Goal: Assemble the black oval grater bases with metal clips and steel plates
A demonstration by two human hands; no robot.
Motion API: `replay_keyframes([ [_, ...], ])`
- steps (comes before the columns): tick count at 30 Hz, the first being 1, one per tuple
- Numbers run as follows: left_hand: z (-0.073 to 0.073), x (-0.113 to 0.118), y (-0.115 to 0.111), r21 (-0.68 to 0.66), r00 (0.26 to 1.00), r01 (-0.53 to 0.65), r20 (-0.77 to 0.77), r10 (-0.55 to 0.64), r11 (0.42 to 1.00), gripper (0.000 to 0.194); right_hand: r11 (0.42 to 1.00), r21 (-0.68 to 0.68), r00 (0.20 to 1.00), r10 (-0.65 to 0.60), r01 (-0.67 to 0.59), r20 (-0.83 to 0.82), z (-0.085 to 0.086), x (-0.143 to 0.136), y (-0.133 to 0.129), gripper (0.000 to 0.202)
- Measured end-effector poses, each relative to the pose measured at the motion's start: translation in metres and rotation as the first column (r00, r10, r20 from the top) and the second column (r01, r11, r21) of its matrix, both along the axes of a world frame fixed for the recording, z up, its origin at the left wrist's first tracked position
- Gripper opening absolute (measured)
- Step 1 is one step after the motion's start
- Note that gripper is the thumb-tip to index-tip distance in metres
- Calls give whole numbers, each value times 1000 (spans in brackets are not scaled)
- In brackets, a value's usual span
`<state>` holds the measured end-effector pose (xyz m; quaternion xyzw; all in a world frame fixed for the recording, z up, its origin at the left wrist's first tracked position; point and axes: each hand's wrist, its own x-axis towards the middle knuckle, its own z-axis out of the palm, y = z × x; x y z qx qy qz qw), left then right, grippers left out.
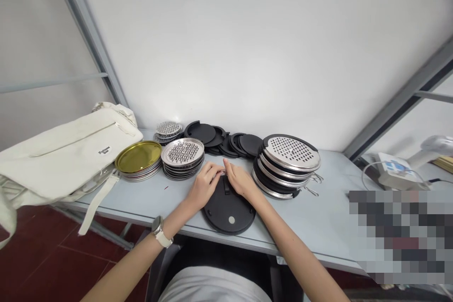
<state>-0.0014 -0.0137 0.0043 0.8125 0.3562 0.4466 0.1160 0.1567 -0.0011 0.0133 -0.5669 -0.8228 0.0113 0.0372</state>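
A round black plastic disc [228, 210] lies near the table's front edge, with a pale round spot and a raised tab on its face. At its far rim my left hand [205, 183] and my right hand [241, 178] meet, fingertips closed together. Between them shows a thin, shiny sliver, too small to name. To the right stands a stack of black discs with perforated metal grater plates [292, 153]; wire loops [311, 191] stick out from its side. Left of my hands are a stack of round grater plates [183, 153] and a stack topped by a gold-coloured round plate [138, 156].
Several black discs and rings [212, 137] lie along the wall, beside smaller grater plates [169, 128]. A cream bag [71, 151] rests at the table's left end, its strap hanging over the edge. A white device with cables [396, 172] stands far right, near a pixelated patch.
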Motion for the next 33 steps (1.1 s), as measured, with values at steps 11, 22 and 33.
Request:
replay_keyframes([
  [11,-3,-1,5,-109,998,65,9,-64,992,13,999,24,998,24,-22,-57,-10,4,5,49],
  [22,-3,0,6,-107,1000,19,-5,-19,994,14,997,33,989,66,-71,134,-2,3,0,56],
  [33,-2,0,6,-76,995,96,32,-94,992,17,993,95,997,62,-66,40,-7,4,4,49],
])
